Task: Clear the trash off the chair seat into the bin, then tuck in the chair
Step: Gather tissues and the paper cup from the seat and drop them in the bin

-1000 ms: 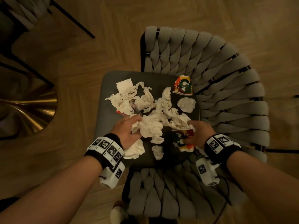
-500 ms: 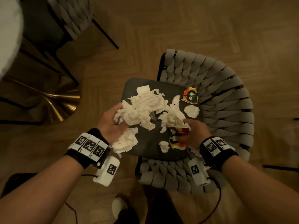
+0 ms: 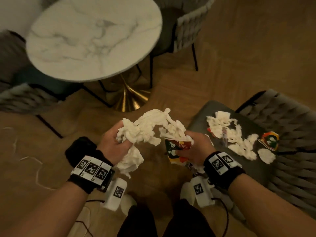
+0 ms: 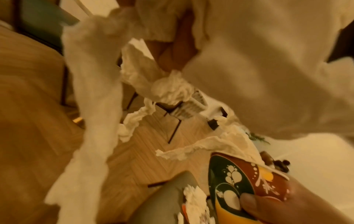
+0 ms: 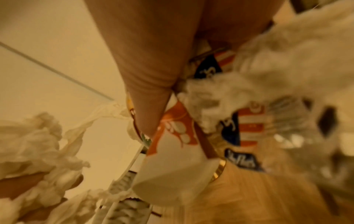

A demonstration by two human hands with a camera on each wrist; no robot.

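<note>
My left hand point(image 3: 113, 142) grips a big wad of white tissue point(image 3: 145, 129) lifted over the floor, left of the chair. My right hand point(image 3: 191, 147) holds a crushed patterned paper cup point(image 3: 176, 147) together with more tissue and a wrapper. In the left wrist view the tissue point(image 4: 95, 84) hangs close before the lens and the cup point(image 4: 239, 181) sits lower right. The right wrist view shows the cup point(image 5: 172, 144) under my thumb. On the dark chair seat point(image 3: 201, 117) lie more tissue scraps point(image 3: 229, 132) and a second flattened cup point(image 3: 269, 140). No bin is in view.
A round marble table point(image 3: 92, 36) on a gold base point(image 3: 128, 100) stands ahead to the left. Other woven grey chairs point(image 3: 188, 23) surround it. The chair's woven back point(image 3: 294, 151) curves along the right. My legs and feet are below, with cables trailing on the wooden floor.
Both hands have lifted their handfuls of tissue and the cup off the seat and swung left, clear of the chair. My head has turned left, so the table has come into view.
</note>
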